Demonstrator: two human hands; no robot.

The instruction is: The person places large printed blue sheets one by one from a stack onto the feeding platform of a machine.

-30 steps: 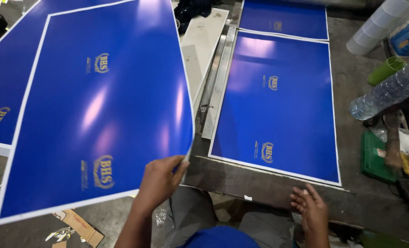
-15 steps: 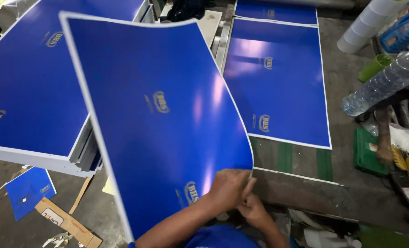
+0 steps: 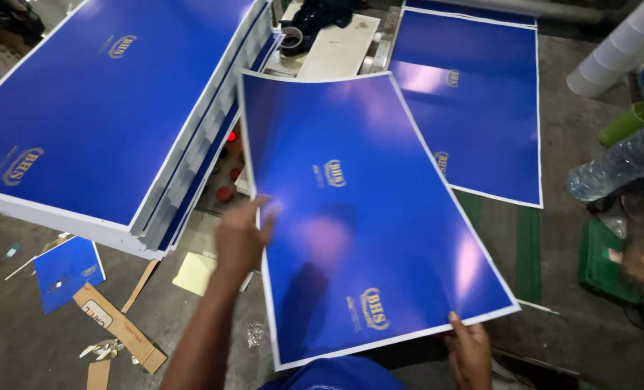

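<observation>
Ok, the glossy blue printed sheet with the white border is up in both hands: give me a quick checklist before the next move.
1. Left hand on the glossy blue printed sheet with the white border, at its left edge: ok.
2. Right hand pinching the sheet's near edge by the right corner: ok.
3. Sheet flat: not ok, it bows, far edge curled.
4. Sheet free of the tall stack of blue sheets at left: ok, a gap shows.
5. Flat blue sheet on the work surface unobstructed: not ok, the held sheet overlaps its left part.
6. Clear plastic bottle and green cup away from the sheets: ok.
</observation>
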